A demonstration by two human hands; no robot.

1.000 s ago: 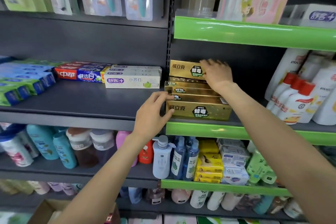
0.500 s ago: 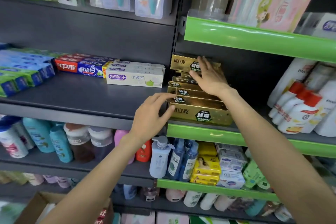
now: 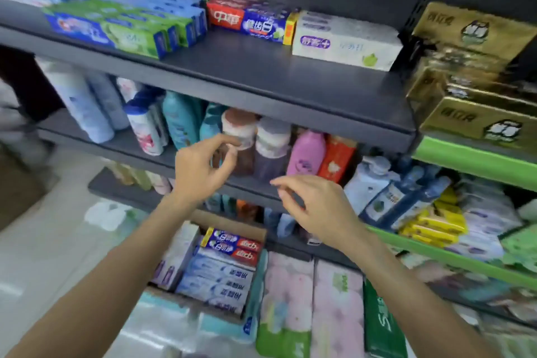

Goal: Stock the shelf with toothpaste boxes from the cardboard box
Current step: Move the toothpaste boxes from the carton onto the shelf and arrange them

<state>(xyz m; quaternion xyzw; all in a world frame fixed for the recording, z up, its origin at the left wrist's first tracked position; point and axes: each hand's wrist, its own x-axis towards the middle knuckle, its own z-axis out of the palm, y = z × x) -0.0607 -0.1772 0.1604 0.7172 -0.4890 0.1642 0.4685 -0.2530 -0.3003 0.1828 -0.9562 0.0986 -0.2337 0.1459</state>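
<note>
The cardboard box (image 3: pixel 232 227) stands low on the floor, packed with several toothpaste boxes (image 3: pixel 220 273), blue-white and red-blue. My left hand (image 3: pixel 200 167) and my right hand (image 3: pixel 316 206) hover in the air above it with fingers loosely curled, holding nothing. On the dark shelf (image 3: pixel 261 78) lie green-blue toothpaste boxes (image 3: pixel 125 29), a red-blue one (image 3: pixel 250 19) and a white one (image 3: pixel 345 42). A stack of gold toothpaste boxes (image 3: pixel 470 84) sits at the right on the green-edged shelf (image 3: pixel 476 160).
Shampoo and lotion bottles (image 3: pixel 180 125) fill the shelf below the toothpaste. Blue bottles (image 3: pixel 406 197) and yellow packs (image 3: pixel 436 224) sit lower right. Pink and green tissue packs (image 3: pixel 313 308) lie beside the cardboard box. A white bag (image 3: pixel 107 213) lies on the pale floor.
Both hands have left the gold boxes and dropped down and left in front of the lower shelves. The view has tilted down, bringing the cardboard box into sight.
</note>
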